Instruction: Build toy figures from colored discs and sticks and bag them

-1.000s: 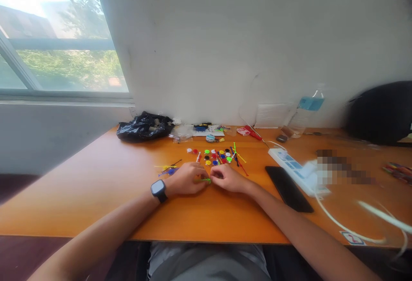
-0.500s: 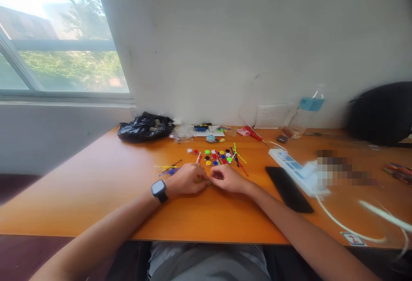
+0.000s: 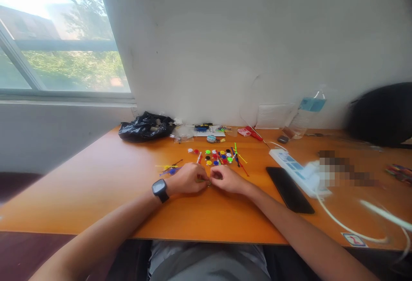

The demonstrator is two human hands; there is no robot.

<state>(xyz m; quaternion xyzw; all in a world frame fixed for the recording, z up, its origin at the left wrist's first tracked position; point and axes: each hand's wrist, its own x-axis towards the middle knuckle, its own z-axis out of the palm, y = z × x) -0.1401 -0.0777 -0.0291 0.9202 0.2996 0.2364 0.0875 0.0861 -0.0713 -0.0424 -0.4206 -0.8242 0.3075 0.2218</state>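
My left hand [image 3: 190, 178] and my right hand [image 3: 228, 179] meet fingertip to fingertip low over the table, both closed in a pinch. Between them shows a bit of a small yellow-green piece [image 3: 209, 182]; the fingers cover most of it, so its kind is unclear. Just beyond the hands lie several coloured round plastic pieces [image 3: 214, 152] in loose rows. Thin plastic sticks [image 3: 237, 159] in yellow-green, black and red are spread to their right. More yellow and blue plastic pieces [image 3: 171, 169] lie beside my left hand.
A black plastic bag [image 3: 146, 127] sits at the back left of the wooden table [image 3: 106, 182]. Right of my hands are a black phone [image 3: 289, 190] and a white power strip [image 3: 296, 171] with cables. A round tin [image 3: 211, 138] and a red-handled tool [image 3: 254, 133] lie farther back.
Both hands stay pinched together in nearly the same place, with only slight finger movement. The whole view has shifted very slightly.
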